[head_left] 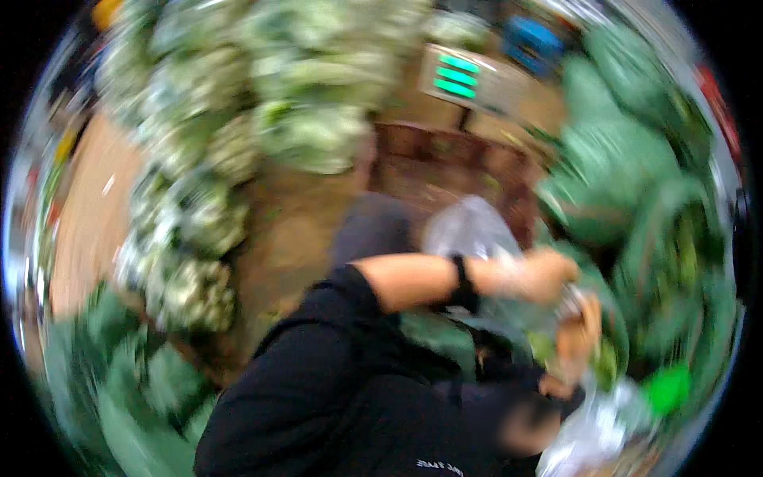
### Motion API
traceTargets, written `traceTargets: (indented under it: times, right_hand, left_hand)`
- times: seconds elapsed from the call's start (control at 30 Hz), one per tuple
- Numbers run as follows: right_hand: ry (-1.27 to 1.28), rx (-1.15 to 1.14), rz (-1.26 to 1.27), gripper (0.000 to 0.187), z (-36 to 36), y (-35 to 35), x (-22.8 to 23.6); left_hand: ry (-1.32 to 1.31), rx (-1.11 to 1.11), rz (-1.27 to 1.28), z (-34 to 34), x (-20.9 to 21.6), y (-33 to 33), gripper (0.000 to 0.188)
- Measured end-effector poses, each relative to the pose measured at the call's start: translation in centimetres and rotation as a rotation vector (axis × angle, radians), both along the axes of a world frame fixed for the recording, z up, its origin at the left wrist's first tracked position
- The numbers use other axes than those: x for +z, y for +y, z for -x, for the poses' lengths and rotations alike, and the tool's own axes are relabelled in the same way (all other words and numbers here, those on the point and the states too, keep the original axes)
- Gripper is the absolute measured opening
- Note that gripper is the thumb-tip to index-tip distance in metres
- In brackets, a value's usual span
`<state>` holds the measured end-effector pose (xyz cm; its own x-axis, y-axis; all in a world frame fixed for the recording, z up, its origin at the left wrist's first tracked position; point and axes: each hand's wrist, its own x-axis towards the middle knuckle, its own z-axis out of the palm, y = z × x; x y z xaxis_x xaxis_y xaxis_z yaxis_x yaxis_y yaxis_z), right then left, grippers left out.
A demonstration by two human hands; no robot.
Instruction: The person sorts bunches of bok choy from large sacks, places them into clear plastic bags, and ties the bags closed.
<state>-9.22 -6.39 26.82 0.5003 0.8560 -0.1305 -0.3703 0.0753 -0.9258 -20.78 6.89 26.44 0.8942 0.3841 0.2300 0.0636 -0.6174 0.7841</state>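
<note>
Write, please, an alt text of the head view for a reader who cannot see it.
A person's left hand and right hand are close together near a clear plastic bag, too blurred to show their grip. Cauliflowers line the left and top; green plastic bags stand at the right and lower left; a brown crate and a lit green display are at upper centre.

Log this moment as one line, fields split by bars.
Left hand: at clear plastic bag | right hand: close to left, grip blurred | around: green sacks, cauliflowers, brown crate
</note>
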Motion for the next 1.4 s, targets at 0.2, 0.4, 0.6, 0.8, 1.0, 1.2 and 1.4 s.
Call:
traceTargets:
  times: [0.2, 0.4, 0.6, 0.8, 1.0, 1.2, 1.4]
  right_hand:
    - [-0.074, 0.146, 0.025, 0.029, 0.3, 1.7, -2.0]
    - [-0.267, 0.016, 0.285, 0.021, 1.0, 1.8, 0.7]
    - [-0.241, -0.086, -0.002, 0.016, 2.4, 1.8, -0.4]
    - [-0.253, -0.158, -0.021, 0.010, 3.7, 2.0, -1.1]
    - [0.077, -0.091, -0.042, 0.011, 3.4, 1.8, -3.3]
    - [0.025, 0.030, -0.064, 0.014, 2.9, 1.9, -4.7]
    - [0.193, 0.039, -0.079, 0.016, 3.5, 2.2, -4.4]
  left_hand:
    - [-0.003, 0.037, 0.251, 1.2, -0.2, 1.5, 0.043]
    - [0.063, -0.033, 0.380, 2.2, 1.1, 1.6, 0.050]
    - [-0.048, 0.165, 0.068, 2.7, 0.9, 0.7, 0.043]
    - [-0.028, 0.199, 0.237, 3.8, 1.3, 0.4, 0.020]
    - [0.000, 0.037, 0.636, 2.9, 0.8, -0.3, 0.017]
    - [0.083, -0.072, 0.632, 3.4, 2.0, 0.6, 0.017]
    - [0.055, -0.026, 0.461, 3.9, 2.1, 0.6, 0.015]
